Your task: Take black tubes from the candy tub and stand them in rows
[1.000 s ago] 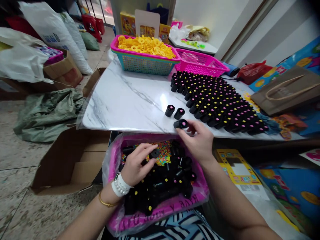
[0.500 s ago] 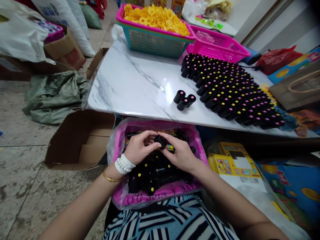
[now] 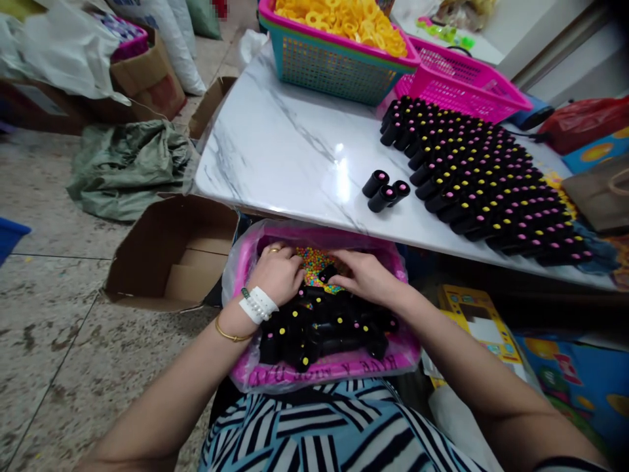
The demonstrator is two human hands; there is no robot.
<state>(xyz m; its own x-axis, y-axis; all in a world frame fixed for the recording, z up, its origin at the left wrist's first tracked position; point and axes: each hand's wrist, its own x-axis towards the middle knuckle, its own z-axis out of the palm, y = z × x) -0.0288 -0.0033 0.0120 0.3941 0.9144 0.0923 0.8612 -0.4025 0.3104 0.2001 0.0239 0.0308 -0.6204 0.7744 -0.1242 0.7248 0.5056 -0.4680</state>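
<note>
My right hand [image 3: 367, 276] holds a small black cylinder [image 3: 327, 273] between thumb and fingers, over many tiny coloured beads [image 3: 314, 259]. To the left of the beads, my left hand [image 3: 278, 272] reaches down into the pink plastic-lined basket [image 3: 240, 262]. Its fingers are curled, and their tips and whatever they grip are hidden. Several black cylinders with yellow or pink dots on their ends [image 3: 339, 331] lie jumbled in the near half of the basket, below both hands.
Three black cylinders [image 3: 381, 196] stand on the white marbled table [image 3: 275, 157]. Rows of more [image 3: 491, 177] stand to the right. Behind are a basket of yellow rings [image 3: 339, 69] and a pink basket [image 3: 462, 82]. A cardboard box [image 3: 171, 255] sits left, yellow packages [image 3: 472, 314] right.
My hands, together on a black cylinder before, have parted. The left has lowered into the basket; the right keeps a black cylinder over the beads. The view has shifted left.
</note>
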